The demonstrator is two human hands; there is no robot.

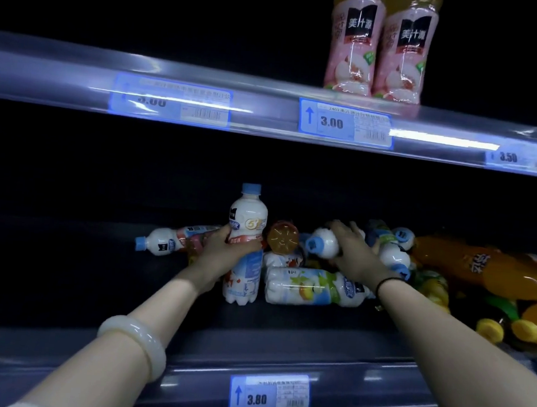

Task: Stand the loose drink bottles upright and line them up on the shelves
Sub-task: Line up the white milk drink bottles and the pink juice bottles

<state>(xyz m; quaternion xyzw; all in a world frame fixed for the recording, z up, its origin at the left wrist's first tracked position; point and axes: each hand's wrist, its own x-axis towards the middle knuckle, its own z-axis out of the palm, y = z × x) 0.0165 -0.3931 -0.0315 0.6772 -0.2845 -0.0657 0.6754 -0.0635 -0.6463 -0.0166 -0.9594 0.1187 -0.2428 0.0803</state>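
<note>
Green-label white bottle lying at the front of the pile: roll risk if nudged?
Probably rolls: the green-label bottle lies on its side, round-bodied, on the flat shelf. Looks full, so likely hefty for its size. Glossy wrap may slip.

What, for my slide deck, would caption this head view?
Left hand holds a white bottle upright while right hand grips a fallen one on the lower shelf.

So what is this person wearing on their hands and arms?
No gloves: the left hand and the right hand are bare. The left wrist carries a thick, smooth, milky-white bangle; the right wrist a thin black band, like a hair tie.
</note>
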